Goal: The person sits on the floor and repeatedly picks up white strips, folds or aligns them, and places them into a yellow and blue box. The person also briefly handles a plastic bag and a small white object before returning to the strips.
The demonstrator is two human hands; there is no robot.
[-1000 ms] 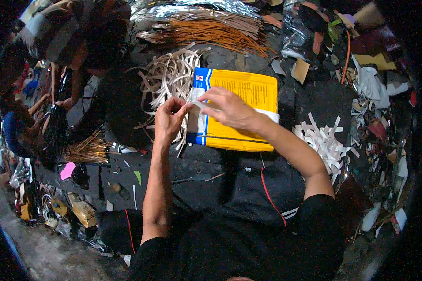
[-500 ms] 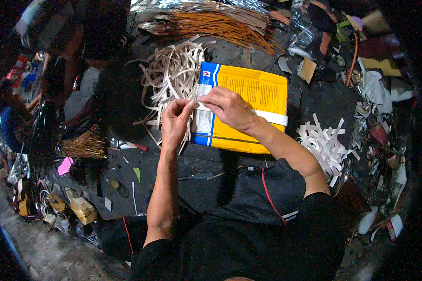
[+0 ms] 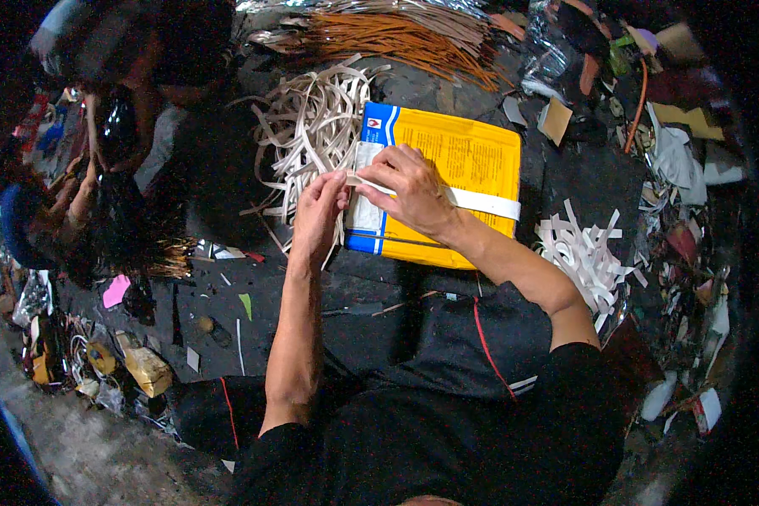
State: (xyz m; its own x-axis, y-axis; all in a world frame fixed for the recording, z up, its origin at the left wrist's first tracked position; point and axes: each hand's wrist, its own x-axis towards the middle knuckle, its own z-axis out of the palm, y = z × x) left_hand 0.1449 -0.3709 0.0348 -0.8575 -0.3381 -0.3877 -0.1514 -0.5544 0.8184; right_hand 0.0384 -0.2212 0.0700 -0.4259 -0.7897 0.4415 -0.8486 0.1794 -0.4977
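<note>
A yellow package with a blue and white left end (image 3: pixel 472 152) lies flat in front of me. Across it runs a white strip (image 3: pixel 485 202), passing under my right hand. My left hand (image 3: pixel 316 215) is closed at the package's left edge, thumb and fingertips pinching the strip's pale end. Over the package, my right hand (image 3: pixel 413 194) has bent fingers and a thumb closed on the strip just right of the left fingertips. The palm hides part of the strip. A tangled heap of beige strips (image 3: pixel 312 118) lies beyond my left hand, against the package.
Shorter white strips (image 3: pixel 586 257) are piled right of the package. A bundle of brown strips (image 3: pixel 405 46) lies at the far side. Paper and plastic scraps (image 3: pixel 675 169) litter the right. At the left, another person's hands (image 3: pixel 80 190) are near dark, shiny material.
Both hands remain at the strip's end; the right fingers have shifted slightly and the left fingers have curled in more. At the left, the other person's arms have moved.
</note>
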